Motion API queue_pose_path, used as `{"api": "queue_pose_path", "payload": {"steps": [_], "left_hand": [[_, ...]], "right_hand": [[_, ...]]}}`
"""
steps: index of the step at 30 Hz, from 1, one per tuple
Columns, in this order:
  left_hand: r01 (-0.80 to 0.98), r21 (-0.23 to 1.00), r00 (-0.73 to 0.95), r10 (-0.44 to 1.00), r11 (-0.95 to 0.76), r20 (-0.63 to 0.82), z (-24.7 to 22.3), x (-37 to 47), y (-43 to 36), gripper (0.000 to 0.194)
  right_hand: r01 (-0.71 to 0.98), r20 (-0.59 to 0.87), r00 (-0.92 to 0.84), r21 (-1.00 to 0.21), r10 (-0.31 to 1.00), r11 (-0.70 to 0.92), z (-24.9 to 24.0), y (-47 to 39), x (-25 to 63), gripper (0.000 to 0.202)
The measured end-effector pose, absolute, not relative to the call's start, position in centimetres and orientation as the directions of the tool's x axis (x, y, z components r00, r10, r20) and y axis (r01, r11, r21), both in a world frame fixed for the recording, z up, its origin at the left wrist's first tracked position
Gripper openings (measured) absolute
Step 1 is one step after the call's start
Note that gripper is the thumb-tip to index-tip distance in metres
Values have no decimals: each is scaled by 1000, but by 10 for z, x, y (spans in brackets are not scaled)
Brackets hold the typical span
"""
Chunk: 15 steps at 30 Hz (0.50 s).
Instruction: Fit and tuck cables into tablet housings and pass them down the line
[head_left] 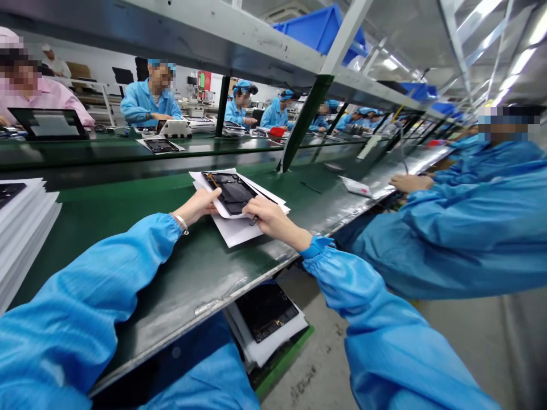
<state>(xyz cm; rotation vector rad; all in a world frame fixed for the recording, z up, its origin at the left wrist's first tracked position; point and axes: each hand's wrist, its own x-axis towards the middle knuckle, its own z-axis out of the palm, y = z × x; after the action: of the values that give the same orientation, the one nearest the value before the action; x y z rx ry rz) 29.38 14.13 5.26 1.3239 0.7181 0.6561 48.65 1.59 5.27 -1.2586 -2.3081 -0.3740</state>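
A black device panel [233, 195] with an orange strip near its upper left corner lies on white sheets [235, 232] on the green bench. My left hand [199, 205] grips the panel's left edge along with a sheet, thumb on top. At its lower right corner, my right hand [269, 217] has its fingers closed around a small dark tool [253, 220], mostly hidden by the hand. Both hands stay near the panel, one on each side.
A tall stack of white sheets [29, 228] stands at the left. A slanted green post [305, 122] rises behind the panel. At the right, a co-worker's sleeve [448, 222] reaches the bench edge. Below the bench sits another black panel [267, 310] on sheets.
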Motion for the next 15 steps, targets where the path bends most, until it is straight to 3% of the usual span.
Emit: {"api": "queue_pose_path", "payload": {"steps": [5,8,11,15], "left_hand": [[-48,999,582,813,14,16,77,279,122,26],[-29,999,571,820,-35,46,92,213,97,37],[138,990,477,876,10,-75,92,126,67,44],[309,935,277,924,176,-265,72,52,25,51]], "right_hand": [[862,653,-345,-64,674,503,58,-4,471,21],[874,772,-198,-140,604,465,63,-47,458,40],[824,828,-29,-297,560,482,57,-88,433,56],[512,788,64,-553,613,657,35,-99,379,53]]}}
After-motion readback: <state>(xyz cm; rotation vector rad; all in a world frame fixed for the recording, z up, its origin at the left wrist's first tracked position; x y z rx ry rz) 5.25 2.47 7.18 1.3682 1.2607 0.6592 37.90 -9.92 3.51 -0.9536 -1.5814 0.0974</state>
